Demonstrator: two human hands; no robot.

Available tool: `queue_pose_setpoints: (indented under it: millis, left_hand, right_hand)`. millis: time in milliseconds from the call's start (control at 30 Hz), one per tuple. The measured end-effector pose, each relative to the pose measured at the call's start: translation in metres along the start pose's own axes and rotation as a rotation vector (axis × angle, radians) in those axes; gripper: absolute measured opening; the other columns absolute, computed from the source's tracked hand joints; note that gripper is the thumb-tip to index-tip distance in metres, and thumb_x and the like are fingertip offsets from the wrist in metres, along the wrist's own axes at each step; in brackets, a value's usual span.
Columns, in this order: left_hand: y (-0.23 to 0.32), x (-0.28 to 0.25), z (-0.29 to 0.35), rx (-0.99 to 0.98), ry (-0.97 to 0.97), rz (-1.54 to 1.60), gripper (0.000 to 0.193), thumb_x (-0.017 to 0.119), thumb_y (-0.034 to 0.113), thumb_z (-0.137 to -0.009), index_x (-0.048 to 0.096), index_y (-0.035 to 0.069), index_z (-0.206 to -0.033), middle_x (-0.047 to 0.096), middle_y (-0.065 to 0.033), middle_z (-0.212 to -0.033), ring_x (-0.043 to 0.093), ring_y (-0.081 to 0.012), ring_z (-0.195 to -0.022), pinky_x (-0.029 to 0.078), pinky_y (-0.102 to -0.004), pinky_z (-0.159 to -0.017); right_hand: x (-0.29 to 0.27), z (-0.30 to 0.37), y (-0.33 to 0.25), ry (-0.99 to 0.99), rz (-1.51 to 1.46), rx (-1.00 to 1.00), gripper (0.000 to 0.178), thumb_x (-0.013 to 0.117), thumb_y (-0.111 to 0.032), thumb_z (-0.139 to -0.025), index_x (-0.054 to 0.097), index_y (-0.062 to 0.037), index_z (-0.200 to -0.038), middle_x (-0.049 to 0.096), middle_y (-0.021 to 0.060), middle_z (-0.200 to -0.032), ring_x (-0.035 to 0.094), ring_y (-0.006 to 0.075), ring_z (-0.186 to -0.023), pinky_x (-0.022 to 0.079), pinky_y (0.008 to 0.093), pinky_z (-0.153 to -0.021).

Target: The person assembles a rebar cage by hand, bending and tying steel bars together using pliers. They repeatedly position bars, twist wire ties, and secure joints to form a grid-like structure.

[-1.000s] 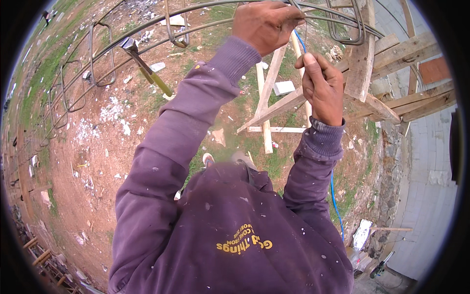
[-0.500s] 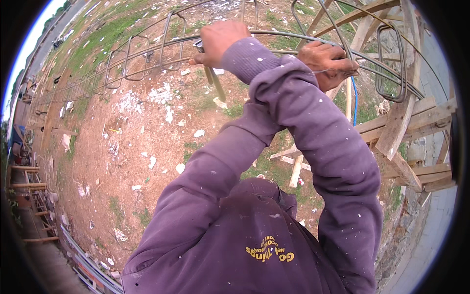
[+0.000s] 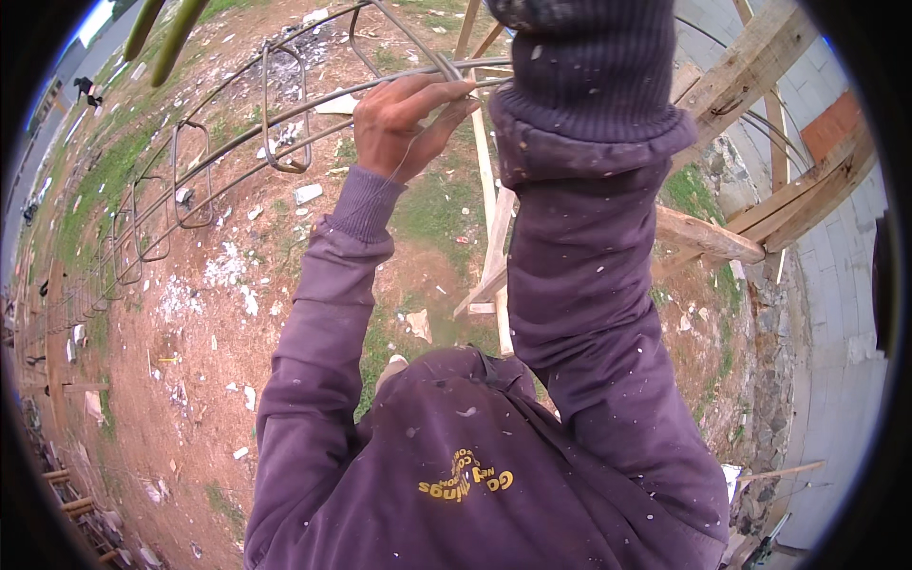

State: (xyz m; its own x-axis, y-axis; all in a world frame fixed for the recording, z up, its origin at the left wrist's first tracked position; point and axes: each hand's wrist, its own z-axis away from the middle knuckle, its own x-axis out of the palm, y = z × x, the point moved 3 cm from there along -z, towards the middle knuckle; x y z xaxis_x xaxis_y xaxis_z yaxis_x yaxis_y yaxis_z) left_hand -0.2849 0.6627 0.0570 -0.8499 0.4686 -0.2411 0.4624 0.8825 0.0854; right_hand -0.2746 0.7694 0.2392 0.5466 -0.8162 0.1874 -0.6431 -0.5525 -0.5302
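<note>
Where a tilted stirrup (image 3: 415,36) comes down to the long bars of the rebar cage (image 3: 328,97), the left hand (image 3: 404,123) sits on the near side of the steel, its fingers and thumb drawn together around it. From that grip a thin binding wire (image 3: 409,150) trails down across the palm toward the cuff, off the cage's near side; whether the fingertips pinch its other end cannot be made out.

The cage's long axis slants across the view, running from the person's far left up toward the front right, so it passes almost crosswise to the left forearm. The left hand is the one seen touching it. The right sleeve (image 3: 594,104) rises to the right of that contact and hides the cage's continuation there; the right hand is beyond the upper edge, so I cannot tell whether it is open or holding anything.

Two olive-green tool handles (image 3: 180,43) hang in view above the cage's left stretch, well apart from the left hand; their head is out of sight.
</note>
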Motion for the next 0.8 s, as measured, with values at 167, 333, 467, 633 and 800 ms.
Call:
queue_pose_setpoints:
  millis: [167,333,467,633,800]
  left_hand:
    - [0.000,-0.002,0.010,-0.200,-0.067,0.007,0.036,0.084,0.016,-0.077,0.074,0.013,-0.111,0.075,-0.0044,-0.098,0.070,-0.0166,-0.081,0.055,-0.0300,-0.071]
    - [0.021,-0.013,0.037,-0.063,0.171,-0.001,0.037,0.076,0.003,-0.084,0.064,0.004,-0.119,0.069,-0.0139,-0.118,0.064,-0.0271,-0.110,0.051,-0.0405,-0.096]
    - [-0.012,0.000,0.124,-0.723,0.185,0.605,0.026,0.063,0.018,-0.096,0.057,0.007,-0.118,0.063,-0.0148,-0.114,0.063,-0.0291,-0.106,0.052,-0.0417,-0.092]
    - [-0.087,0.050,0.071,-1.280,0.428,1.406,0.066,0.041,0.065,-0.101,0.048,0.007,-0.131,0.062,-0.0114,-0.104,0.064,-0.0188,-0.090,0.055,-0.0349,-0.072]
    - [-0.126,0.088,0.033,-1.013,0.332,1.575,0.071,0.056,0.063,-0.095,0.042,0.006,-0.134,0.058,-0.0052,-0.076,0.056,-0.0103,-0.058,0.046,-0.0241,-0.050]
  right_hand:
    - [-0.112,-0.006,0.008,-0.053,-0.665,0.267,0.028,0.058,-0.026,-0.095,0.067,-0.0011,-0.105,0.068,0.0137,-0.092,0.066,0.0269,-0.091,0.052,0.0438,-0.087]
    - [-0.179,0.027,-0.010,-0.220,-0.148,0.541,0.034,0.049,-0.022,-0.099,0.062,0.0052,-0.115,0.069,0.0181,-0.092,0.068,0.0333,-0.090,0.053,0.0448,-0.091]
    - [-0.189,0.062,-0.007,-0.252,0.416,0.907,0.043,0.055,-0.022,-0.097,0.052,0.0045,-0.131,0.069,0.0130,-0.089,0.068,0.0203,-0.080,0.055,0.0326,-0.079]
    - [-0.178,0.087,-0.004,-0.342,0.533,1.419,0.059,0.062,-0.017,-0.095,0.042,-0.0052,-0.149,0.067,0.0076,-0.088,0.066,0.0132,-0.077,0.054,0.0250,-0.068]
    - [-0.144,0.071,-0.016,-0.351,0.848,1.611,0.073,0.065,-0.009,-0.093,0.034,-0.0218,-0.157,0.064,0.0099,-0.106,0.064,0.0203,-0.094,0.055,0.0302,-0.074]
